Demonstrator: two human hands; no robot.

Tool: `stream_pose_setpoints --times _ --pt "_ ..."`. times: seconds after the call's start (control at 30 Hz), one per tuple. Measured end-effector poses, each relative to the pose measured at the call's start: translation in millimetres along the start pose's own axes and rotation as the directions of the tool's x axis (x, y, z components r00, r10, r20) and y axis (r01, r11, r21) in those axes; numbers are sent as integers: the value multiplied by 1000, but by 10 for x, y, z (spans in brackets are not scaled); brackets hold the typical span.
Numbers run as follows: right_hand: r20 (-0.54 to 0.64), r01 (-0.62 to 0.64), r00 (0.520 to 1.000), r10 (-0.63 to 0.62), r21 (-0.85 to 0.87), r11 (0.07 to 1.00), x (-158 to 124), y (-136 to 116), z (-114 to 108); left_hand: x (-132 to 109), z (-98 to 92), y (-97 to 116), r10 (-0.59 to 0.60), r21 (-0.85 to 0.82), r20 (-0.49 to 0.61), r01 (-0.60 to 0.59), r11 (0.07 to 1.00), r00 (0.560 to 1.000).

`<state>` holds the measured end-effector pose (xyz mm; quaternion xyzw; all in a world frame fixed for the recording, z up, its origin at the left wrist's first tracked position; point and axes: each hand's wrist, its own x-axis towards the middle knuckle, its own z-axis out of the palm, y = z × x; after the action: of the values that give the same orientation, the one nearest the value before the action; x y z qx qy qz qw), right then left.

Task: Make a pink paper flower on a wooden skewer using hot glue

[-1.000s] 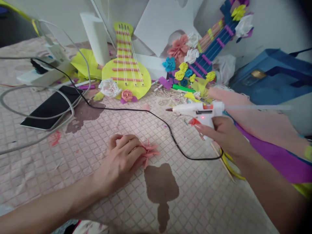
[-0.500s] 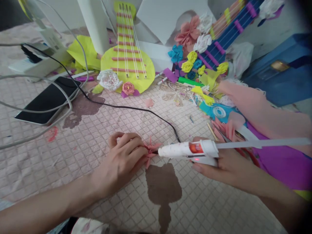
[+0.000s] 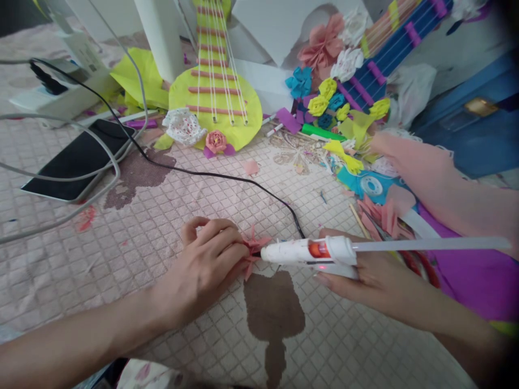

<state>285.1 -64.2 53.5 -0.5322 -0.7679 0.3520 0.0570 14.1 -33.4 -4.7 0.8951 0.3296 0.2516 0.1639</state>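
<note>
My left hand (image 3: 211,259) is closed, its fingertips pinching a pink paper flower (image 3: 254,240) whose pointed petals stick out to the right. In my right hand (image 3: 357,281) is a white glue gun (image 3: 292,251), held sideways with its nozzle pointing left. The nozzle tip is at the flower's middle; whether it touches is too small to tell. A long clear glue stick (image 3: 430,245) juts from the gun's back, and a small red light glows on its side. My right fingers are partly hidden behind the gun.
A black cord (image 3: 203,174) runs from the power strip (image 3: 52,100) to the gun. A phone-like black slab (image 3: 81,162) lies left. Behind stand a yellow paper guitar (image 3: 214,97) and a blue one (image 3: 389,59) with paper flowers. Pink (image 3: 446,173) and purple sheets (image 3: 470,281) lie right.
The view has shifted slightly. The glue gun has moved a little to the left, its nozzle closer in to the flower. My left hand keeps its pinch.
</note>
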Motion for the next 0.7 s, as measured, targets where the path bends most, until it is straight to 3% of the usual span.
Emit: stream_pose_setpoints --times 0.7 --pt "1 32 999 -32 -79 996 20 -19 5 -7 4 -1 -2 -17 31 3 1000 1000"
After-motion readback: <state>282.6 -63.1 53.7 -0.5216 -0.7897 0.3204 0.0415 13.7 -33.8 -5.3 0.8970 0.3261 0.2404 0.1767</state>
